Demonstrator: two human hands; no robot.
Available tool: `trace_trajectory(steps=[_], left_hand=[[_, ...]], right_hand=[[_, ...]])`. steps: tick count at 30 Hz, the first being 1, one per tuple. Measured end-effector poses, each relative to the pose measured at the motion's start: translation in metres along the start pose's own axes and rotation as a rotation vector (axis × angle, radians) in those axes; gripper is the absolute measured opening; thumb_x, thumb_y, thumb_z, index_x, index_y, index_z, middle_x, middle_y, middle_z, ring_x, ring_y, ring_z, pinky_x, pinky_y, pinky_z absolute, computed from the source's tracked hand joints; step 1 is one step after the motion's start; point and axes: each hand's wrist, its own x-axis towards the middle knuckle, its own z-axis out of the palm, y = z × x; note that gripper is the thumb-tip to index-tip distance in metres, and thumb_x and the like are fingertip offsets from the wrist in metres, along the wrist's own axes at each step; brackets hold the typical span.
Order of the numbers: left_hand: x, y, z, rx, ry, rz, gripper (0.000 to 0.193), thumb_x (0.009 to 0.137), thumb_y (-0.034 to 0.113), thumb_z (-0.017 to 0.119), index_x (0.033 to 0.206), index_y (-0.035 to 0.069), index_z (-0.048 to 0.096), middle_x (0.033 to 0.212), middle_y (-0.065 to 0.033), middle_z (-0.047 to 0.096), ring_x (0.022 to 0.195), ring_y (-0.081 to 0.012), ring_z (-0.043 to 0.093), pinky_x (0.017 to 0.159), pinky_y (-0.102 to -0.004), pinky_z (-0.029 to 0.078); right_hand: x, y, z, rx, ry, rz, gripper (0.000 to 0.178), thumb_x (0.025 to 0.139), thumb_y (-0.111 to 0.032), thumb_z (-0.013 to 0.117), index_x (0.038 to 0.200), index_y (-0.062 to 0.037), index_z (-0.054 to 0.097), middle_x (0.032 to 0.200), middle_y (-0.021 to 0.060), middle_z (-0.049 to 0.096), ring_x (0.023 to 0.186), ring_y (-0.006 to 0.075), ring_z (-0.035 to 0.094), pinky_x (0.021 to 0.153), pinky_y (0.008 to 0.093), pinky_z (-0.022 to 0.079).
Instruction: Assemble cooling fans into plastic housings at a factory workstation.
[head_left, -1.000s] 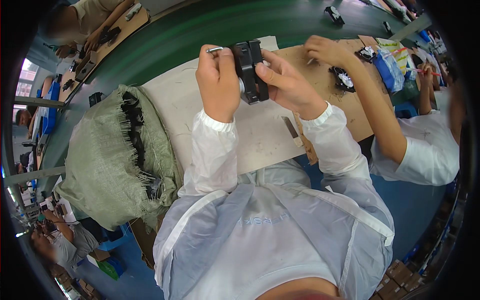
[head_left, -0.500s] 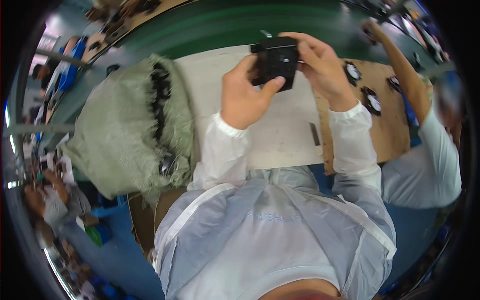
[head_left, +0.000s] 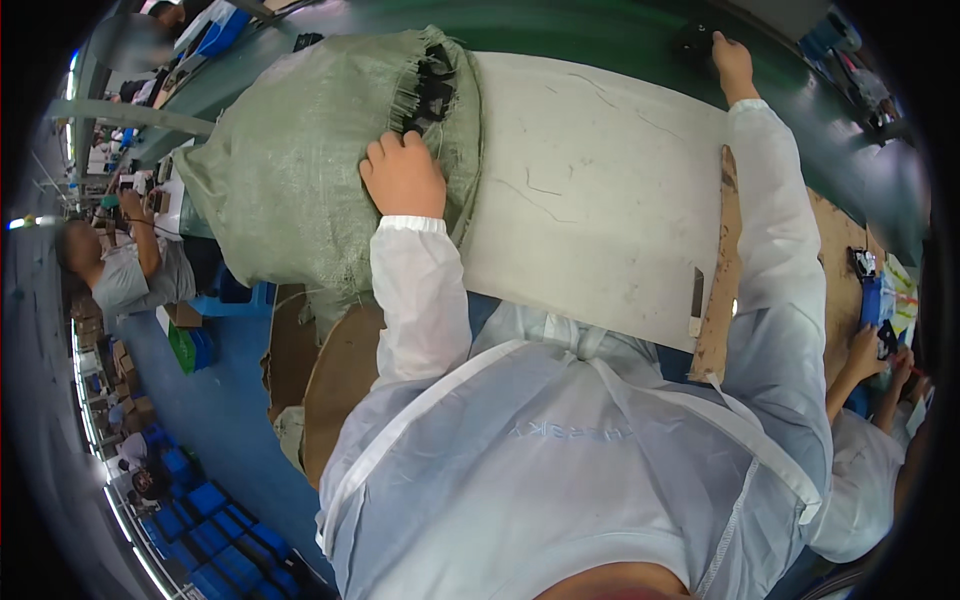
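My left hand is at the torn opening of a bulging green woven sack, its fingers curled against the frayed rim. Their tips are partly hidden. Black pieces show inside the opening. With the arm stretched far to the right, my right hand grips the edge of a black boxy part over the green surface, at the far side of the table. Between my two arms lies a whitish board with dark scratches on it.
A green belt-like surface runs beyond the board. On the right are a brown board and a co-worker's hands. Brown cardboard stands below the sack. Another person sits at the left, and blue bins stand lower left.
Both hands were holding the black part over the board. My left hand has let go and moved left to the sack; my right hand has carried the part away to the far right.
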Motion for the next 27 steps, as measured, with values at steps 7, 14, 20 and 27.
trace_trajectory(steps=[7,14,20,27], left_hand=[[0.017,0.006,0.019,0.285,0.073,-0.206,0.014,0.072,0.018,0.070,0.078,0.006,0.073,0.087,-0.0129,0.063,0.088,-0.0347,0.047,0.082,-0.0477,0.038],[0.015,-0.014,-0.039,-0.431,0.008,-0.264,0.011,0.081,0.015,0.066,0.080,0.005,0.070,0.085,-0.0102,0.062,0.081,-0.0247,0.051,0.079,-0.0392,0.041],[0.024,0.005,-0.069,-1.537,-0.070,-0.284,0.019,0.090,0.021,0.061,0.085,0.003,0.065,0.087,-0.0077,0.060,0.075,-0.0175,0.053,0.077,-0.0314,0.043],[0.027,0.064,-0.093,-2.260,-0.466,0.075,0.023,0.098,0.017,0.051,0.097,-0.001,0.065,0.094,-0.0078,0.062,0.082,-0.0171,0.054,0.081,-0.0263,0.042]], right_hand=[[-0.101,-0.035,-0.028,-0.276,-0.511,-0.375,0.047,0.089,-0.020,0.061,0.133,-0.0042,0.055,0.106,0.0136,0.068,0.087,0.0210,0.064,0.082,0.0287,0.049],[-0.223,-0.044,-0.067,0.064,-0.754,-0.631,0.036,0.087,-0.012,0.060,0.122,-0.0039,0.062,0.113,0.0078,0.068,0.082,0.0150,0.061,0.075,0.0250,0.048],[-0.288,-0.054,-0.041,0.308,-0.569,-0.960,0.044,0.082,-0.007,0.066,0.125,-0.0055,0.059,0.105,0.0086,0.068,0.082,0.0215,0.063,0.076,0.0300,0.053],[-0.294,-0.048,-0.043,0.334,-0.360,-0.956,0.048,0.084,-0.007,0.063,0.131,-0.0064,0.054,0.102,0.0081,0.067,0.084,0.0209,0.064,0.076,0.0304,0.053]])
